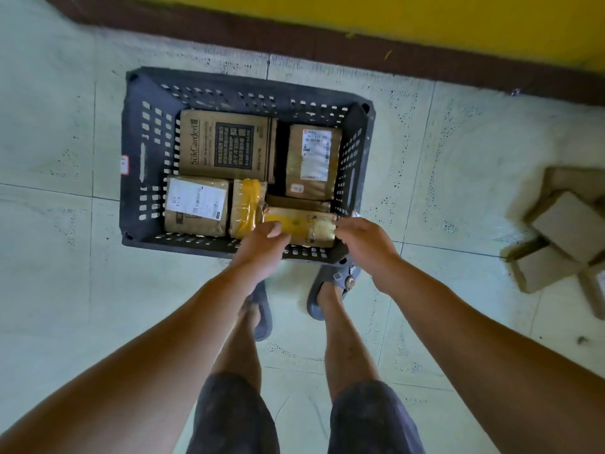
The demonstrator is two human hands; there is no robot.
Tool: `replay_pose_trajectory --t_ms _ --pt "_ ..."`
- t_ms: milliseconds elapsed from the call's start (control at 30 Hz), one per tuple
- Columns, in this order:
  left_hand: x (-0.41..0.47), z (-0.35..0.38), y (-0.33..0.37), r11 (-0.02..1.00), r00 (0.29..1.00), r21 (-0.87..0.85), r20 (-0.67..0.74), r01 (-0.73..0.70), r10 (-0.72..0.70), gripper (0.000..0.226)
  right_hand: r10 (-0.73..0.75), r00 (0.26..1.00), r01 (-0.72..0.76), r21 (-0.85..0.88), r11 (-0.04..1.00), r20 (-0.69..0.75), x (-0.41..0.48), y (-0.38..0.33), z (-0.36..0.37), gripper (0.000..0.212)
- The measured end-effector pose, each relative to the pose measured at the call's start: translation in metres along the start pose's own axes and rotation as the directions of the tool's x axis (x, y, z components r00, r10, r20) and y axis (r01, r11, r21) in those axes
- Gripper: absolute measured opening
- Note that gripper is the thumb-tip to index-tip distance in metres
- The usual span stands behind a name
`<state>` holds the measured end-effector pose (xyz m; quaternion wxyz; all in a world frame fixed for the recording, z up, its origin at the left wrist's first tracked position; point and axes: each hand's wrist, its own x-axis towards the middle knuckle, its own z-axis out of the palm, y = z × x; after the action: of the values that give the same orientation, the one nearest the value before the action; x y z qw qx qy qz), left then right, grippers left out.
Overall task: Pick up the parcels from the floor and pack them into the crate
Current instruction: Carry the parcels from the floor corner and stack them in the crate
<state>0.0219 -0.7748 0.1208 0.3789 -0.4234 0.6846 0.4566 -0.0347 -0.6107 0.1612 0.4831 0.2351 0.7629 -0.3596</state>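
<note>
A dark slotted plastic crate (140, 152) stands on the tiled floor in front of my feet. Inside lie several cardboard parcels: a large printed box (226, 144) at the back left, a labelled box (312, 160) at the back right, a labelled parcel (196, 206) at the front left and a yellow-taped one (247, 204) beside it. A yellow-taped parcel (306, 224) lies at the crate's front right. My left hand (262, 244) grips its left end and my right hand (363, 239) grips its right end, fingers curled.
A heap of cardboard boxes (563, 237) lies on the floor at the right edge. A brown skirting and yellow wall (425, 24) run behind the crate. My sandalled feet (330, 290) stand right against the crate's front wall.
</note>
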Motion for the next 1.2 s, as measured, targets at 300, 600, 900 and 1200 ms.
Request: replay_pose_trajectory --t_ms 300,600,900,1200 --pt "-0.158 -0.030 0.055 0.946 0.973 -0.291 0.131 -0.146 0.191 0.028 -0.016 0.975 0.047 0.135 0.990 -0.220 -0.155 -0.007 -0.068 0.031" --pt "-0.318 -0.034 0.085 0.917 0.898 -0.242 0.234 -0.317 0.372 0.020 0.039 0.888 0.212 0.484 0.849 -0.457 -0.339 0.063 -0.090 0.029" --pt "-0.426 0.071 0.108 0.875 0.783 -0.047 0.427 -0.481 0.453 0.021 0.151 0.815 0.320 0.651 0.688 -0.560 -0.440 0.177 -0.124 0.030" --pt "-0.487 0.253 0.120 0.781 0.709 0.124 0.523 -0.613 0.473 0.023 0.245 0.772 0.404 0.751 0.523 -0.586 -0.464 0.335 -0.220 0.031"
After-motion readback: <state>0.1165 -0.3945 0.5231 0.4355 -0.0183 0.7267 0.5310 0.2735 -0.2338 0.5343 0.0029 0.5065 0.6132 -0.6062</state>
